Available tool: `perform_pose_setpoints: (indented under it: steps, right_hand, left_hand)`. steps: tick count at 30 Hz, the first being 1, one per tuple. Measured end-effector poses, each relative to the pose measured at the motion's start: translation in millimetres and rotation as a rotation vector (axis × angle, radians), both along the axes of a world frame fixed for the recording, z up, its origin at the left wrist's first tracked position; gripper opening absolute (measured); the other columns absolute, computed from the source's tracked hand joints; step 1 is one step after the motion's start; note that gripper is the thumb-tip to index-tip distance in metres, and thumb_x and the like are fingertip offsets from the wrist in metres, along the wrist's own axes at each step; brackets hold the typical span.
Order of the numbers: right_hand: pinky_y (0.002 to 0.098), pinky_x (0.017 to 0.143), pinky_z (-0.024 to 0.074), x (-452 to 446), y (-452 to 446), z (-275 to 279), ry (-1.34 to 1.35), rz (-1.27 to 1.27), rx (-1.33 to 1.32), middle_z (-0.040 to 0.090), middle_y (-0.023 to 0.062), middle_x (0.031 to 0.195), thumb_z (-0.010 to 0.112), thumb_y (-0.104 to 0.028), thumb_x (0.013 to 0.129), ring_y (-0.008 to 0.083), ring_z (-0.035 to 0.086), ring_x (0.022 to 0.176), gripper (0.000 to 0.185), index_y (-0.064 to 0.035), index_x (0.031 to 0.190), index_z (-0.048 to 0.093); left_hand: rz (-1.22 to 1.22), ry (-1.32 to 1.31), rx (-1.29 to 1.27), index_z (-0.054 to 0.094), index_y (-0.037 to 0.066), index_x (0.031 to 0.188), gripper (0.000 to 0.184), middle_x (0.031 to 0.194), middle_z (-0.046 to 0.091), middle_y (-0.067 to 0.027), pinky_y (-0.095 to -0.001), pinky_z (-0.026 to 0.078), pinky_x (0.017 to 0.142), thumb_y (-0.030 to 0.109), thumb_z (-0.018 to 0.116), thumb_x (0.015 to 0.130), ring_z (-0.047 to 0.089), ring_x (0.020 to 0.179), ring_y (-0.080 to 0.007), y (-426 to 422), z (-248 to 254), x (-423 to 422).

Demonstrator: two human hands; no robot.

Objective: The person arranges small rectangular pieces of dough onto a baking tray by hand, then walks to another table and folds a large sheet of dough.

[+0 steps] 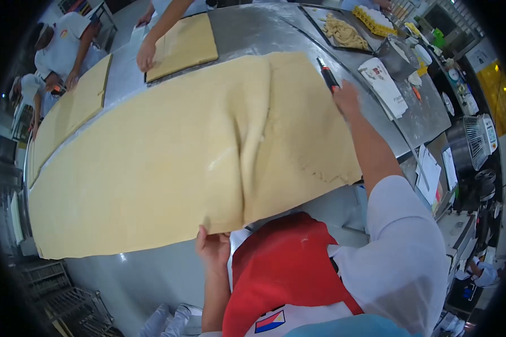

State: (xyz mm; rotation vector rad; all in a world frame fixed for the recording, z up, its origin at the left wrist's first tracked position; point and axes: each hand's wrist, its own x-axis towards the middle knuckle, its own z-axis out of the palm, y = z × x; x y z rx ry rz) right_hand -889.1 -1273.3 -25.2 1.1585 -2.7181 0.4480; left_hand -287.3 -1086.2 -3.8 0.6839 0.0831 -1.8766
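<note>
A very large sheet of pale yellow dough [135, 163] covers most of the metal table. Toward its right side a raised fold runs from the far edge to the near edge, with a rough, torn patch close to the right corner. My left hand [211, 247] pinches the near edge of the sheet just left of the fold, thumb on top and fingers beneath. At the sheet's right edge, my right hand [347, 100] is closed around a red and black utility knife [327, 76] that points away from me. The right fingers are partly hidden.
Other people's hands touch a smaller dough slab [188, 45] and another slab [73, 112] across the table. At the right are a tray [320, 35] of dough scraps, a steel pot [398, 56], a white paper packet [382, 84] and a long metal strip [399, 128].
</note>
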Motion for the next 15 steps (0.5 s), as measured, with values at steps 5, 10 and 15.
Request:
perform_pose_setpoints:
  steps: [5,10,15]
  right_hand:
    - [0.0528,0.108,0.0466,-24.2,-45.6,17.4,-0.157,0.173,0.233,0.059,0.0212,0.135,0.062,-0.034,0.098,0.0403,0.056,0.129,0.051,-0.0080,0.141,0.059]
    - [0.0513,0.105,0.0480,-92.0,-45.5,-12.0,0.013,0.423,-0.076,0.062,0.0194,0.124,0.064,-0.030,0.093,0.0403,0.058,0.121,0.051,-0.0050,0.138,0.060]
    - [0.0513,0.103,0.0487,-196.0,-38.3,-9.2,0.141,0.390,-0.130,0.061,0.0196,0.122,0.065,-0.028,0.092,0.0407,0.058,0.118,0.051,-0.0049,0.137,0.059]
  left_hand:
    - [-0.035,-0.654,-0.276,0.059,0.000,0.139,0.049,0.136,0.066,-0.0129,-0.0421,0.049,0.104,0.018,0.072,0.095,0.063,0.123,-0.0280,26.5,-0.5,-39.2]
    - [0.045,-0.915,-0.204,0.060,-0.003,0.136,0.056,0.130,0.067,-0.0133,-0.0401,0.048,0.106,0.005,0.081,0.084,0.063,0.118,-0.0244,29.4,-4.1,-60.1]
    - [-0.202,-1.904,-0.379,0.059,-0.002,0.138,0.069,0.141,0.057,-0.0193,-0.0461,0.043,0.109,0.014,0.091,0.079,0.054,0.128,-0.0315,35.7,7.4,-96.6]
